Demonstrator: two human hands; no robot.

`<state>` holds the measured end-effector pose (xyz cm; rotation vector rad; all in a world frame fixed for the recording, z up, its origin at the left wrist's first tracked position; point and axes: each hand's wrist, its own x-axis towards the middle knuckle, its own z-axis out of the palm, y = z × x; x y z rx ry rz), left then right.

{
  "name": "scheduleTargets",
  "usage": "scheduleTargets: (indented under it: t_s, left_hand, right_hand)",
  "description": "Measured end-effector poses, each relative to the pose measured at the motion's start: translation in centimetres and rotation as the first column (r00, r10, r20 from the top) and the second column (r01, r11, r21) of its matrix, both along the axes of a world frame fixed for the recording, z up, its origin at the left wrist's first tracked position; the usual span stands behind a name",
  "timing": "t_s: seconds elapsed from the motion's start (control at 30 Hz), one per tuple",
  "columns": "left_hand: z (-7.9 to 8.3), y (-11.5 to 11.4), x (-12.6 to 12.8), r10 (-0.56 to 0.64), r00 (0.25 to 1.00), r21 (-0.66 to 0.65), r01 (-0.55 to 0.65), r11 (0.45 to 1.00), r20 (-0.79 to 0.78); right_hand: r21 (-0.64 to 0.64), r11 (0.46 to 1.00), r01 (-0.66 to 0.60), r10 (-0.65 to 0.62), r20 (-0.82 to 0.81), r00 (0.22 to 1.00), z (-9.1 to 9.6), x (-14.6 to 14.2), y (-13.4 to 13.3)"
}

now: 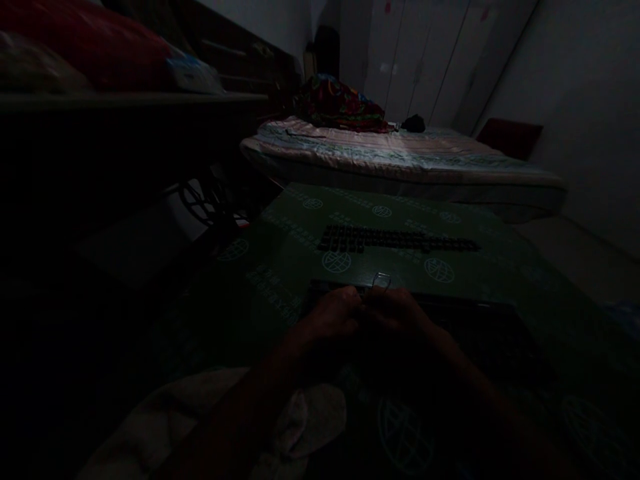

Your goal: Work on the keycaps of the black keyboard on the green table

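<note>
Both my hands meet over a dark keyboard (490,327) lying on a green table. My right hand (397,312) is closed round a wire keycap puller (381,279), whose thin metal loop sticks up past the fingers. Right beside it, my left hand (337,307) has its fingers pinched together; what they hold, if anything, is hidden. Beyond the keyboard, several loose black keycaps (390,239) lie in rows. Deep shadow hides much of the keyboard and the fingertips.
The green tabletop (280,267) bears pale globe prints and lettering. A light cloth (200,407) lies near my left forearm. Behind the table stands a bed (425,157) with a patterned blanket (340,103). At left, a shelf (125,100) holds bags and a packet.
</note>
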<state>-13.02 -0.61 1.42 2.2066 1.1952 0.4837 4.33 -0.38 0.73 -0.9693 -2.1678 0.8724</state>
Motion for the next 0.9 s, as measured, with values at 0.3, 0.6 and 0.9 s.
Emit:
scheduleTargets:
  t_s: [0.3,0.6,0.9]
  left_hand:
    - [0.0,0.0,0.0,-0.020,0.992,0.024,0.023,0.999,-0.122]
    - [0.5,-0.2,0.3,-0.050,0.992,-0.005,0.050,0.999,-0.117]
    - [0.0,-0.6,0.2,0.105,0.986,-0.027,-0.102,0.994,0.126]
  right_hand:
    - [-0.216,0.970,0.112,-0.147,-0.153,0.977,-0.3,-0.3,-0.3]
    - [-0.478,0.867,0.141,-0.358,-0.402,0.843,-1.8,-0.7,-0.1]
    - [-0.497,0.865,0.073,-0.353,-0.498,0.792,-2.1,-0.7,0.0]
